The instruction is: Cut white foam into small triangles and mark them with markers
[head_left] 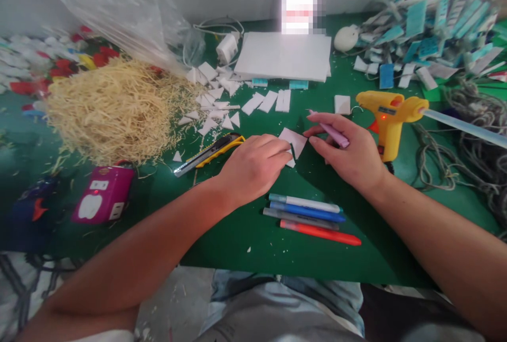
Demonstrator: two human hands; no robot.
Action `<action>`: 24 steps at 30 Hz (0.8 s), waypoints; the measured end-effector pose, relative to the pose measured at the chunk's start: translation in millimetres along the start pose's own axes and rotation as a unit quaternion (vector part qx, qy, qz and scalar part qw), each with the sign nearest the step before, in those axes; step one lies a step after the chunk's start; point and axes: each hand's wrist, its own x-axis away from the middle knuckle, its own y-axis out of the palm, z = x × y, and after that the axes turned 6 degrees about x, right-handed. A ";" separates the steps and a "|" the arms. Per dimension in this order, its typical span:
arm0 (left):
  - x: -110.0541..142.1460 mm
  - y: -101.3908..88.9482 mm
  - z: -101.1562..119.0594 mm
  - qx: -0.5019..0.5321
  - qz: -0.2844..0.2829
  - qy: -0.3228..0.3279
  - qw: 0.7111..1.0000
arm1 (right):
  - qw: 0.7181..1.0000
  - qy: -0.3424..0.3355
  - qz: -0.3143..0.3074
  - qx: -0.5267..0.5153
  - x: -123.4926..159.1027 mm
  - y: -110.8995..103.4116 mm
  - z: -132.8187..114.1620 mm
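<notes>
My right hand (pixel 348 149) is closed around a light purple marker (pixel 335 135), its tip pointing up and to the left. Thumb and forefinger of that hand come near the right corner of a small white foam piece (pixel 293 140) lying on the green table. My left hand (pixel 259 165) is curled, fingertips pressed together on another white foam piece (pixel 291 161) at the lower left of the first; the fingers partly hide it. Just left of this hand lies a yellow and black utility knife (pixel 209 153). A row of markers (pixel 311 218) in teal, blue, grey and red sits below both hands.
White foam scraps (pixel 219 94) and stacked foam sheets (pixel 283 57) lie farther back. A yellow glue gun (pixel 390 115) stands at right, beside tangled cord (pixel 439 157). Leftward are wood shavings (pixel 111 110) and a magenta power socket (pixel 105 194). Teal-white pieces (pixel 428 30) pile up back right.
</notes>
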 end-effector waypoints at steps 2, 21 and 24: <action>-0.2 0.7 -0.7 -0.002 0.013 -0.003 1.000 | 1.000 -0.003 -0.005 0.000 -0.3 -0.2 -0.5; -1.0 -0.8 -22.8 0.078 0.002 -0.131 0.988 | 1.000 -0.004 -0.017 -0.008 -0.8 -0.3 0.8; -0.9 0.2 -23.6 0.094 -0.004 -0.144 0.985 | 1.000 -0.004 -0.025 -0.010 -1.4 -0.2 2.1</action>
